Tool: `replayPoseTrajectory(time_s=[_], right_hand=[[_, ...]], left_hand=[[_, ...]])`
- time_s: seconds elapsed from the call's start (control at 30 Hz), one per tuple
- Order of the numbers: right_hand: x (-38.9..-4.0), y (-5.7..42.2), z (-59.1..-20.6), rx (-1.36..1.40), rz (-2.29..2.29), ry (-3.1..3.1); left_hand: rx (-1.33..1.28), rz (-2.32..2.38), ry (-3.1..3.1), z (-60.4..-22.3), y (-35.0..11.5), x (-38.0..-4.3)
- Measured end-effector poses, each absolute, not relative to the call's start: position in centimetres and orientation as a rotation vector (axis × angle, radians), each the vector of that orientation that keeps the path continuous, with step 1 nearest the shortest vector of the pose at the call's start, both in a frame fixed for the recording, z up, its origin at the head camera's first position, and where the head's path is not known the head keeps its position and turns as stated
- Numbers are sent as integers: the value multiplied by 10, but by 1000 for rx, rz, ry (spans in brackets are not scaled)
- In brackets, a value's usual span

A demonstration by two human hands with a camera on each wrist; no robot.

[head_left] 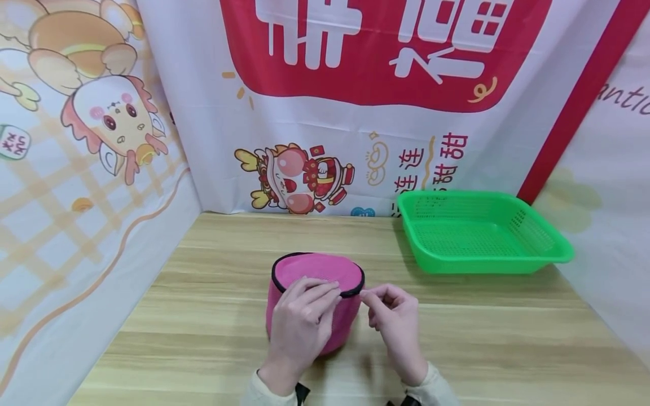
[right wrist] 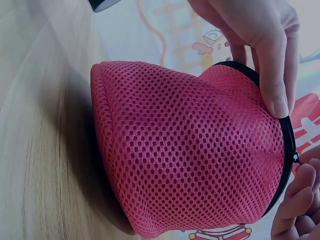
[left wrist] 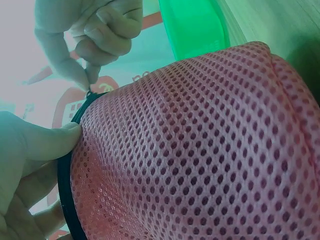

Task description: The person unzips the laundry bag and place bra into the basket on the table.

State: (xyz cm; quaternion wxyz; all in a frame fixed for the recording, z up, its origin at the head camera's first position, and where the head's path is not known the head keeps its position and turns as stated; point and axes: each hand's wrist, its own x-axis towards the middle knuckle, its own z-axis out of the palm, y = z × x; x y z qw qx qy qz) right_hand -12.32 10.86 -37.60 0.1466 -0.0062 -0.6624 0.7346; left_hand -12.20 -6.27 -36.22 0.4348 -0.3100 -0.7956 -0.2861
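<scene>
While drawing the zipper pull [right wrist: 296, 157] along the black zipper [right wrist: 288, 134], keep the top edge of the pink mesh bag [right wrist: 185, 145] taut and pull level with the teeth rather than outward, to avoid a snag. Best to brace the soft mesh close to the zipper pull, clear of its path. Pinched at the zipper pull with thumb and forefinger of the right hand [head_left: 398, 318]; clamped on the top edge with the left hand [head_left: 304, 316], thumb against the side, fingers over the top. As for the bag, roughly upright on the wooden table [head_left: 482, 338] between both hands, touching the left fingers, just beside the right fingertips.
</scene>
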Motion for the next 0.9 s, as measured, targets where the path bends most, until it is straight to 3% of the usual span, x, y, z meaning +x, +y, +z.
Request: replayPoseTrajectory(time_s=[0.27,0.5,0.9], right_hand=[[-122,110,-373,26,2280,-1839],[-115,108,-373,202,2286,-1864],[-115,106,-375,149,2308,-1820]], left_hand=[[-698,-759,-2101,-362,-62,-119],[-802,-657,-2044,-364,-57,-120],[-806,-650,-2007,-364,-56,-119]])
